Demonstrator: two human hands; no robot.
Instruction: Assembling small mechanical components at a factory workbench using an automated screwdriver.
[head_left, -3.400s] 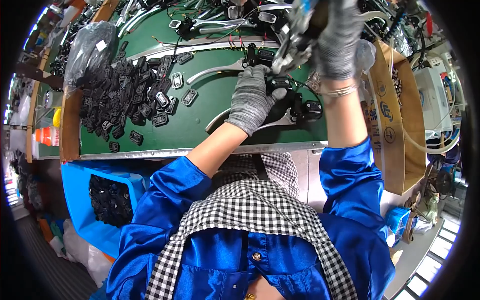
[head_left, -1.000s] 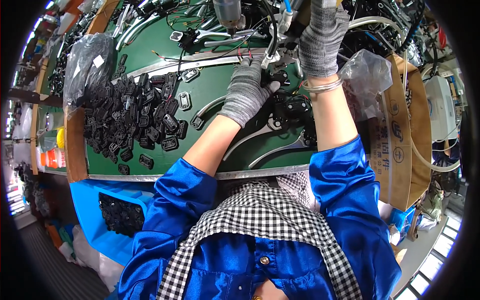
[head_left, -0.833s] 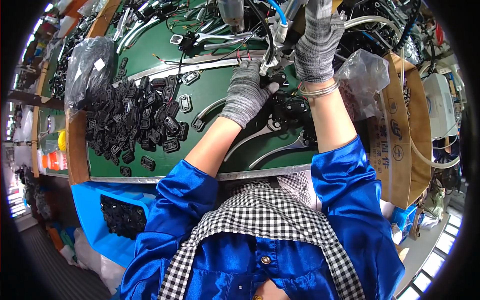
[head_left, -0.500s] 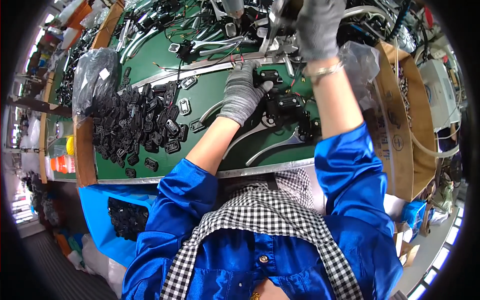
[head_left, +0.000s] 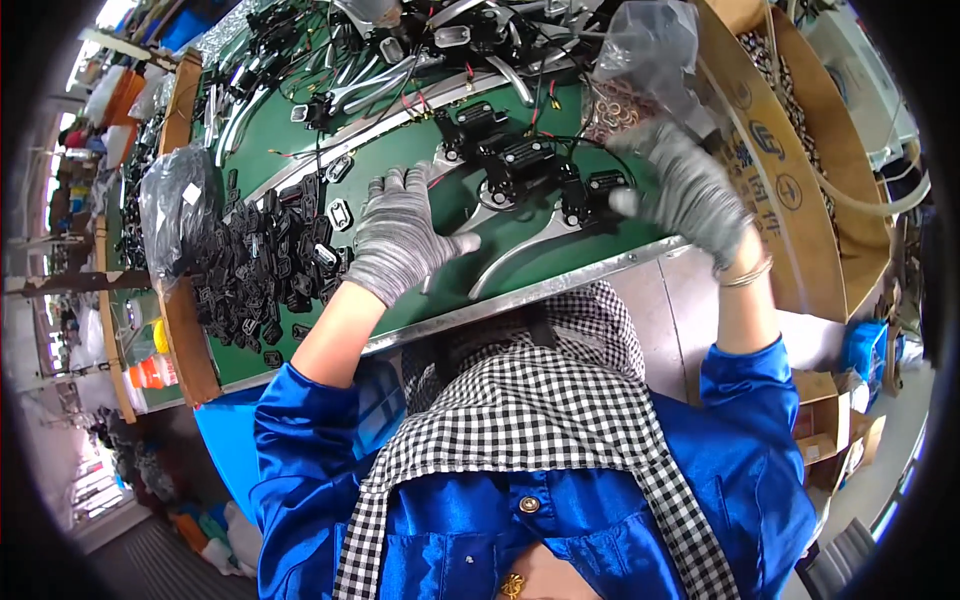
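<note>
My left hand [head_left: 402, 238], in a grey knitted glove, is over the green bench top with its fingers stretched and thumb apart. A silver brake lever [head_left: 441, 166] lies partly under it; whether the hand touches it is hidden. My right hand [head_left: 692, 190], also gloved and smeared by motion, is beside the brake lever assemblies at the bench's right, its thumb apart from the fingers and nothing visible between them. Next to its thumb lies a black reservoir body [head_left: 605, 182] joined to a silver lever [head_left: 528, 252]. Another black brake assembly [head_left: 500, 187] lies between the hands.
A pile of small black covers [head_left: 265, 255] lies left of my left hand. Beyond my right hand is a clear bag of copper-coloured rings [head_left: 615, 108]. A cardboard box [head_left: 800, 190] stands at the right. More levers and wires [head_left: 390, 75] cover the far bench, behind a metal strip [head_left: 375, 130].
My right hand has come back from the far tools toward the near right of the bench. My left hand has shifted left and its fingers are spread. The whole view has turned slightly.
</note>
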